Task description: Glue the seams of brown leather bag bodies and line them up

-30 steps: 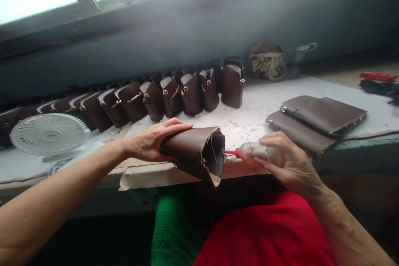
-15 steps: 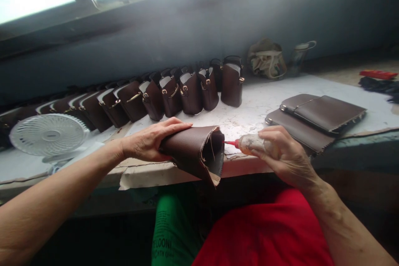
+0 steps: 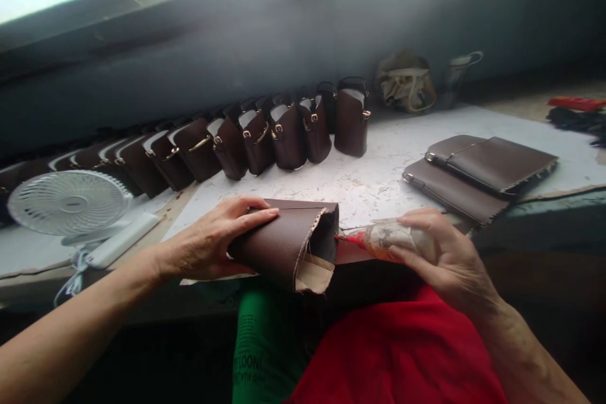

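Note:
My left hand (image 3: 222,233) grips a brown leather bag body (image 3: 277,243) from its far-left end, thumb and fingers around it. The bag lies on its side at the table's front edge, its open, notched end facing right, with loose threads and a beige flap showing inside. In my right hand (image 3: 440,246) is a squeeze bottle (image 3: 395,240) of what looks like glue, held level. Its red nozzle (image 3: 353,238) points left, with the tip at the right rim of the bag's opening; whether it touches cannot be made out.
Rows of brown bags (image 3: 288,139) with gold buckles stand along the wall. Flat brown bag pieces (image 3: 492,167) lie stacked at right. A white fan (image 3: 71,202) with a cable is at left. A cloth bag (image 3: 404,85) and clear bottle (image 3: 454,82) stand behind on the white-covered table (image 3: 388,167).
The bag has turned a little, so its opening shows more of the beige flap. My left hand has shifted left and lower, and the bottle has moved slightly down with its nozzle along the rim.

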A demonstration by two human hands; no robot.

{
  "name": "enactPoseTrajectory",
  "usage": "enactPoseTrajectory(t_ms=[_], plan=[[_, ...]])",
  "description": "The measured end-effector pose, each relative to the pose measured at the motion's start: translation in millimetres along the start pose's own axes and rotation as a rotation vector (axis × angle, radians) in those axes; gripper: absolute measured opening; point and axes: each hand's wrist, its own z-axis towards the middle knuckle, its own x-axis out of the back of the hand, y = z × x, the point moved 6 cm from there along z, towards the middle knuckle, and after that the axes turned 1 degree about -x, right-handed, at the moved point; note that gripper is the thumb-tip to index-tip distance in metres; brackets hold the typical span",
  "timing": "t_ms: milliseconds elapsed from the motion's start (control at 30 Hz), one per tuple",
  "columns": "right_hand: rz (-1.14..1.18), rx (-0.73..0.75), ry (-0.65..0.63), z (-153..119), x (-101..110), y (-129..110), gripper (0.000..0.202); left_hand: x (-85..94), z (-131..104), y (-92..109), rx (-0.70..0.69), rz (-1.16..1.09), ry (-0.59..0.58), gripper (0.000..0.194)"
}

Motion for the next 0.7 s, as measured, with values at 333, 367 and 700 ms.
enactPoseTrajectory(t_ms=[333,367,700], plan=[[0.075,-0.060,-0.034,-26,-3,1,0.032,-17.7,-26,6,-0.021,0.060,0.126,0.084],[0.082,-0.064,-0.039,-29,-4,0,0.033,-19.2,-29,8,-0.023,0.067,0.137,0.084],[0.135,-0.098,-0.015,-55,-11,-4,0.037,-24.4,-42,22,-0.033,0.060,0.210,0.084]])
